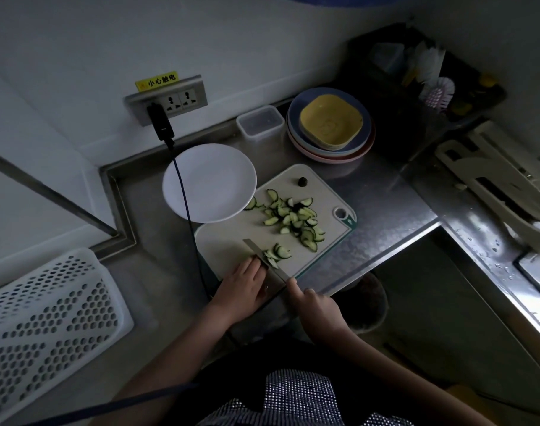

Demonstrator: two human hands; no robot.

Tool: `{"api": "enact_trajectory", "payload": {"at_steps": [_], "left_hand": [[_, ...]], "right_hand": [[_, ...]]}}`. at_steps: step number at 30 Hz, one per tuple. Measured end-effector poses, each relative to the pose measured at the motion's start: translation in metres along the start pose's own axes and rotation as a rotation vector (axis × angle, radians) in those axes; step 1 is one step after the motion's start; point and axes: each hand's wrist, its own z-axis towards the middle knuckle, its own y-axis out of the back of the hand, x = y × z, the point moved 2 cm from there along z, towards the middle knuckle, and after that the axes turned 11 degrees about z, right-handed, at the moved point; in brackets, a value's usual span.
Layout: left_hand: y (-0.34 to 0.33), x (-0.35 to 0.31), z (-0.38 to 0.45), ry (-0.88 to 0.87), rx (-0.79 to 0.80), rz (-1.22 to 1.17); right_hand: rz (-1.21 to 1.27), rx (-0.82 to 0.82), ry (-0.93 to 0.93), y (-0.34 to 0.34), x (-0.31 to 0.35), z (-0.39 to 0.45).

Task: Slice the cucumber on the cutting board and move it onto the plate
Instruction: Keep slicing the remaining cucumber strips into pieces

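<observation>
You worked at a brushed stainless-steel counter [379,210], with one white perforated plastic basket [44,321] lying at its left end. One pale rectangular plastic cutting board [232,238] with a green edge sat in the middle, its long axis running diagonally from near-left to far-right. One round white plate [213,176] rested just beyond it, its rim overlapping the board's far-left corner, and it held no slices. Behind that stood one stack of round pastel plates [296,130] topped by a yellow square dish [330,121], beside one clear lidless plastic box [259,122]. Your left hand [242,287] lay curled over the last stub of the dark green cucumber [270,260] at the board's near edge, fingers pinning it down; the stub's axis ran along the board. Your right hand [316,305] gripped the handle of one steel kitchen knife [256,250], blade pointing away and left, crossing the stub. One large scatter of half-moon cucumber slices [296,219], too many and too overlapped to count, lay toward the board's right side, with a few more beside the blade. One dark cucumber end piece [302,181] sat alone at the far edge.
</observation>
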Motion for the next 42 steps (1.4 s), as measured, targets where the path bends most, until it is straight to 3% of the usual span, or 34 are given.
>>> {"api": "enact_trajectory", "payload": {"at_steps": [15,20,26,42], "left_hand": [[-0.002,0.000,0.000,-0.002,0.104,0.029],[-0.002,0.001,-0.001,-0.004,0.100,-0.008],[0.000,0.001,-0.001,0.008,0.093,-0.024],[0.001,0.001,0.000,0.003,0.098,-0.007]], "right_hand": [[-0.053,-0.056,-0.034,0.000,0.006,0.004],[0.081,-0.146,-0.129,0.011,0.001,0.003],[0.074,-0.090,-0.031,0.012,0.016,-0.005],[0.014,-0.066,-0.036,0.012,0.010,-0.004]]}}
